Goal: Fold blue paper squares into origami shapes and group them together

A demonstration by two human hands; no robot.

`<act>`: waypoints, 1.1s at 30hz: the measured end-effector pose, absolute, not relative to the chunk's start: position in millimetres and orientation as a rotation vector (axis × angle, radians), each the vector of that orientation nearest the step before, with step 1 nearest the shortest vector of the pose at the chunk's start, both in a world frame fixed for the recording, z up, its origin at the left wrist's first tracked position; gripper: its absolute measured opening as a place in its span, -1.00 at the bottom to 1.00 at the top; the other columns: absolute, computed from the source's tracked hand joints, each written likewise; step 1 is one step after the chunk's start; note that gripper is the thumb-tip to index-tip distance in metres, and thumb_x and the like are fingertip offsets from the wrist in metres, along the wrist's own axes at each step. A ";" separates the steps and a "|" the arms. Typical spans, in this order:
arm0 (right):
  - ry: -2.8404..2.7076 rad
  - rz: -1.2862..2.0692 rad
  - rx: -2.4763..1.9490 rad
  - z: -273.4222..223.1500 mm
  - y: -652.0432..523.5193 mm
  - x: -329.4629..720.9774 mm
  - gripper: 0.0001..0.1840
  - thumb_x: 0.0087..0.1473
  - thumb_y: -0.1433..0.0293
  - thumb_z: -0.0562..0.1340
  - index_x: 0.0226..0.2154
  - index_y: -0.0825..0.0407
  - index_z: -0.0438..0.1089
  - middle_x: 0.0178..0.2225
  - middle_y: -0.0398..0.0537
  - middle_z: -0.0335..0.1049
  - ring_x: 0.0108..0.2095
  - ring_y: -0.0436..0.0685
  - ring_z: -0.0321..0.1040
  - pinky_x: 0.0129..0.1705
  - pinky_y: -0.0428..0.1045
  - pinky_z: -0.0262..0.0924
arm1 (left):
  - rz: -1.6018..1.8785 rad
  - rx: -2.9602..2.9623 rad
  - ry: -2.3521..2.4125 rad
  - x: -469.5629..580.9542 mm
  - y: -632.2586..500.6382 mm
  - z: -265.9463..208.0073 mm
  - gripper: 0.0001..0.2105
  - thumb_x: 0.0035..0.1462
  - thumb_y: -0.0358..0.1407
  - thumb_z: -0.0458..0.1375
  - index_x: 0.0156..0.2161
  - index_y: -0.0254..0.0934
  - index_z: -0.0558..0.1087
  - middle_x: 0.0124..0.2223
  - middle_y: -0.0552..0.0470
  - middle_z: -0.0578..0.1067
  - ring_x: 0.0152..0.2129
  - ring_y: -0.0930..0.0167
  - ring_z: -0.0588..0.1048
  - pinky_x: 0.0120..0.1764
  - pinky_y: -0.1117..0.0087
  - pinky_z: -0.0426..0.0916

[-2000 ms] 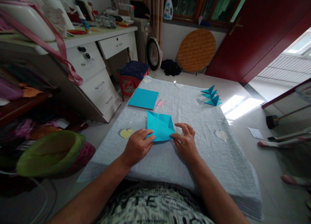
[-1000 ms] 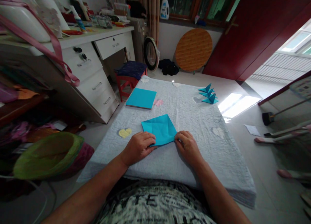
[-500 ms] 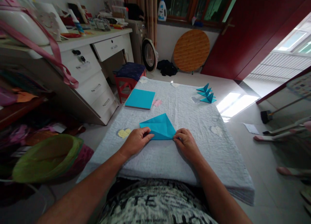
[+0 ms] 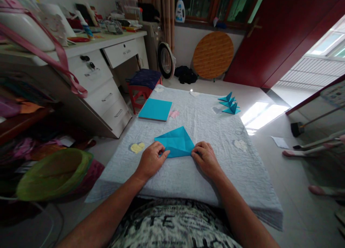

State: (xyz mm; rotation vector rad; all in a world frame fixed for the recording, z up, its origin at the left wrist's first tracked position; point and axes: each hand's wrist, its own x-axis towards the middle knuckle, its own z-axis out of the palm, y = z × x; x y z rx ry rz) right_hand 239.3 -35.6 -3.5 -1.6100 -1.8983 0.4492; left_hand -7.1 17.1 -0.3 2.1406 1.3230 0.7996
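Observation:
A blue sheet of origami paper [image 4: 176, 140], creased and with its near edge folded up, lies on the cloth-covered table in front of me. My left hand [image 4: 153, 158] pinches its near left edge between thumb and fingers. At the near right corner, my right hand [image 4: 205, 156] is closed on the paper with its fingertips together. Beyond the sheet to the left rests a stack of blue paper squares [image 4: 156, 110]. Several folded blue paper pieces [image 4: 230, 103] with pointed tips stand in a row at the far right of the table.
The table [image 4: 215, 133] wears a pale cloth with heart patches. Left of it are a white drawer desk [image 4: 97, 86], a red stool [image 4: 144, 84] and a green-lined bin [image 4: 51, 176]. A washing machine with its door open [image 4: 165, 60] and a round wooden board [image 4: 213, 55] stand behind.
My left hand has shifted slightly toward me and to the left along the paper's near edge, and the folded flap looks a little changed. My right hand stays at its corner.

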 end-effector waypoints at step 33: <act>-1.807 0.378 -1.695 -7.7 -33.7 233.5 -0.82 0.10 0.45 0.26 -0.52 -0.02 0.36 -0.28 -0.02 0.39 -0.20 0.21 0.25 -0.11 0.14 0.15 | 0.350 2.375 1.733 9.4 21.0 9.8 -0.74 0.29 -0.23 0.08 -0.43 -0.25 0.42 -0.28 -0.04 0.43 -0.30 0.31 0.48 -0.23 0.33 0.29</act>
